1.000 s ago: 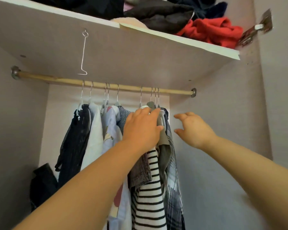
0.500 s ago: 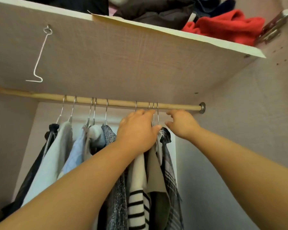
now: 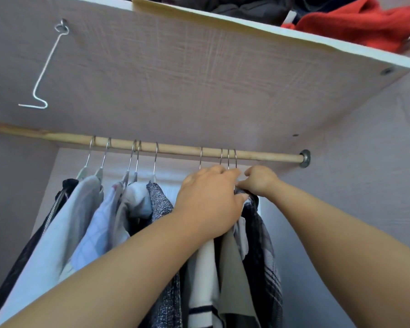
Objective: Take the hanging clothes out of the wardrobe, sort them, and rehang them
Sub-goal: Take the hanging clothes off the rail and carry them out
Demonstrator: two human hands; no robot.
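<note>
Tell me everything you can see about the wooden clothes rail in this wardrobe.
The rail is a pale, round wooden pole running across the wardrobe under the shelf. Its right end sits in a metal socket on the side wall; its left end leaves the picture. Nine metal hanger hooks hang over it. The left hand and right hand are on the clothes just below, not touching it.

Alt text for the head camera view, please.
Two hands work at clothes hanging on a wooden rail: left hand lies over several hangers, right hand pinches a dark plaid shirt.
</note>
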